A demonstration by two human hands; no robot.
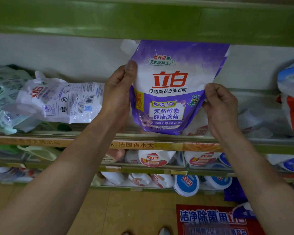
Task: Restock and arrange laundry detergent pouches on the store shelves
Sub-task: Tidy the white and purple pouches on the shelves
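"Green-painted metal shelving [143, 19] is filling the wall ahead, and the purple-and-white plastic detergent pouch [170, 85] is hanging upright between both hands, its top edge reaching up to the upper board. How are the hands holding it?"

"The left hand [118, 92] is gripping the pouch's left edge, with the thumb pressing on the printed face. The right hand [221, 107] is pinching the right edge between thumb and curled fingers."

"What is looking risky?"

"The pinch, mainly. The film is looking slick and the liquid belly is sagging below both hands, so I am judging that a hurried push inward could be pulling the edge out of the right hand's fingers."

"And the landing spot?"

"Just beyond the right hand, flat white pouches with red logos [199, 129] are lying on the shelf. Standing this one on that soft heap could be leaving it tipping forward over the low front rail [75, 133]. Left of the left hand, a crinkled white pouch [61, 100] is lying on its side near that rail, and a swinging forearm could be knocking it off."
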